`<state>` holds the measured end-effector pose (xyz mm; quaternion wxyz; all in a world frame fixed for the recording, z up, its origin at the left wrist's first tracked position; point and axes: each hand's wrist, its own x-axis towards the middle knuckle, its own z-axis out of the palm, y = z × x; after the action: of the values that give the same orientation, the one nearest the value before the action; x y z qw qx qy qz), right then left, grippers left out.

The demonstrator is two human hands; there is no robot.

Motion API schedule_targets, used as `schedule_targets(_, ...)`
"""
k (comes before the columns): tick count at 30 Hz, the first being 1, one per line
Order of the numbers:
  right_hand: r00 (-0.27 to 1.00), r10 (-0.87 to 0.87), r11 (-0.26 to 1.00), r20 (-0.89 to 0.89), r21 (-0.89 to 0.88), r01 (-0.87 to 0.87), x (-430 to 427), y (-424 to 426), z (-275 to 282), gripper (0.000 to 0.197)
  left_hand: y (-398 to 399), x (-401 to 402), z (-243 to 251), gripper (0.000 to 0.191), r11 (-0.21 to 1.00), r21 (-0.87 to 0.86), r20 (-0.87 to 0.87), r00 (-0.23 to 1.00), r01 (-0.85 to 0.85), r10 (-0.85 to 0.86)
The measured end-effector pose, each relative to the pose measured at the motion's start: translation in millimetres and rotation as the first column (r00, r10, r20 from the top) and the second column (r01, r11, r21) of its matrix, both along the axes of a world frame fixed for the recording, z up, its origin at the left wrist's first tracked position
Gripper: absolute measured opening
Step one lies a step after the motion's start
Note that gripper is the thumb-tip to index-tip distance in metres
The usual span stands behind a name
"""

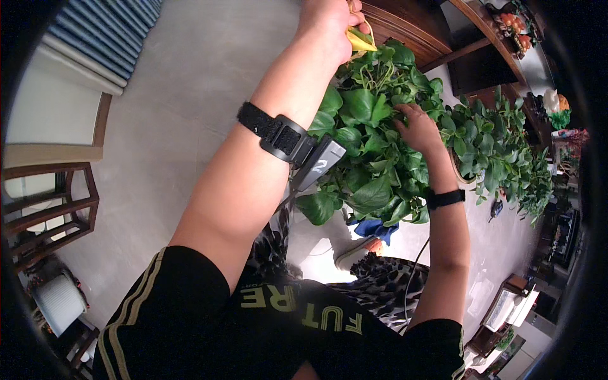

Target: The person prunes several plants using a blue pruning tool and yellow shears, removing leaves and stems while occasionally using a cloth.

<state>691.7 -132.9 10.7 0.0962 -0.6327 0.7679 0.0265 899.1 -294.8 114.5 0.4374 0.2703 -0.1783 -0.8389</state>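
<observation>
My left hand (332,21) is at the top edge of the view, its fingers closed on a yellowed leaf (361,42) with thin stems. Just below it spreads a large bushy potted plant with broad green leaves (373,190); its pot is hidden. My right hand (419,130) rests at the right side of this foliage, thumb and fingers apart, the fingertips partly among the leaves. Black straps circle both arms, and a dark grey device (319,164) hangs from the left one.
More leafy plants (489,137) stand to the right, one in a light pot. Brown wooden furniture (408,26) is beyond the foliage. A wooden chair frame (90,197) and a blue curtain (102,35) are at left. A blue cloth (377,230) and a thin cable (412,278) lie near my legs.
</observation>
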Motion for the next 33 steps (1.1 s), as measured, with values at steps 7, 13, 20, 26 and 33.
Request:
schedule_targets(7, 0.994, 0.008, 0.990, -0.107, -0.143, -0.024, 14.9, 13.2, -10.2, 0.033, 3.9, -7.4, 1.0, 0.029, 1.000, -0.022, 0.086, 0.996, 0.009, -0.007)
schedule_targets(13, 0.997, -0.034, 0.979, -0.076, -0.201, 0.018, 26.0, -2.5, 6.0, 0.029, 4.6, -11.2, 0.9, 0.028, 0.999, -0.041, 0.121, 0.993, 0.021, -0.015)
schedule_targets(20, 0.922, 0.001, 0.927, -0.387, -0.346, -0.147, 35.5, -46.9, 14.8, 0.035, 0.9, -14.9, -2.8, 0.028, 0.996, -0.070, 0.089, 0.995, 0.049, -0.043)
schedule_targets(26, 0.897, 0.159, 0.982, -0.413, -0.032, -0.188, 19.5, -99.6, -4.1, 0.020, 2.2, -16.7, -2.0, 0.028, 0.996, -0.063, 0.059, 0.996, 0.064, -0.060)
schedule_targets(33, 0.770, 0.365, 0.931, -0.524, 0.219, -0.292, 34.0, -115.1, 13.1, 0.026, -0.4, -14.7, -0.5, 0.029, 0.997, -0.069, 0.104, 0.994, 0.026, -0.019)
